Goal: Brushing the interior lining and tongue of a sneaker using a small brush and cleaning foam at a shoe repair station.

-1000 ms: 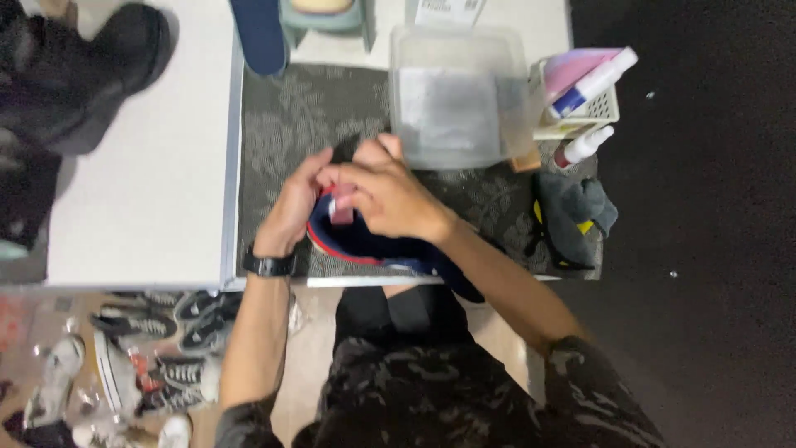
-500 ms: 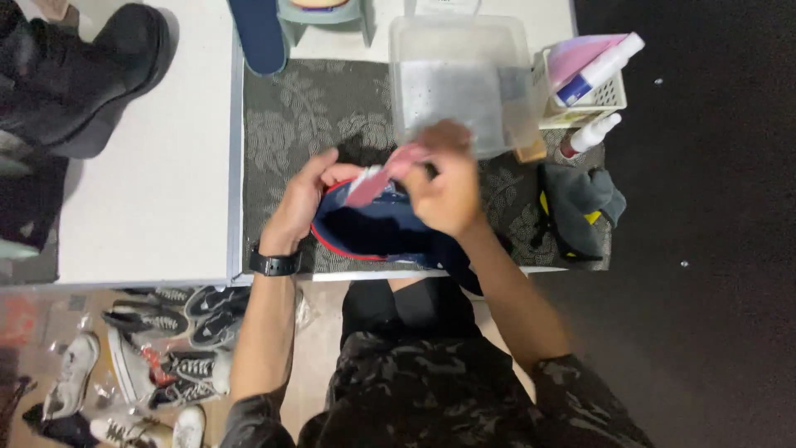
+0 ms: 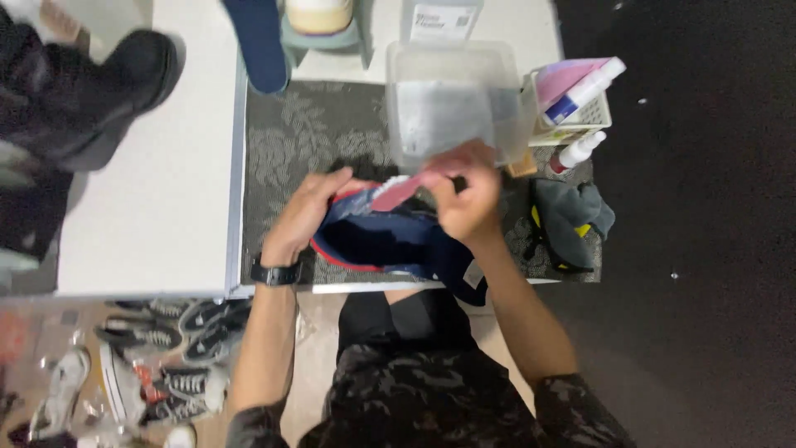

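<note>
**Brush lifted to the toe of the shoe**

The right hand (image 3: 471,203) has swung the pink brush (image 3: 406,189) up from inside the navy shoe (image 3: 385,241) to its toe end, so scrubbing now falls nearer the clear tub (image 3: 452,104). Its grip is closed around the brush handle. The left hand (image 3: 303,217) steadies the shoe on the grey mat (image 3: 307,133) on the counter (image 3: 149,224), fingers wrapped on its rim. The bristles are blurred, and the shoe's heel is partly hidden.

A shoe-cleaning workshop: sneakers (image 3: 157,365) heaped on the floor, spray bottles (image 3: 580,91) beside a patterned work mat (image 3: 307,133)
</note>
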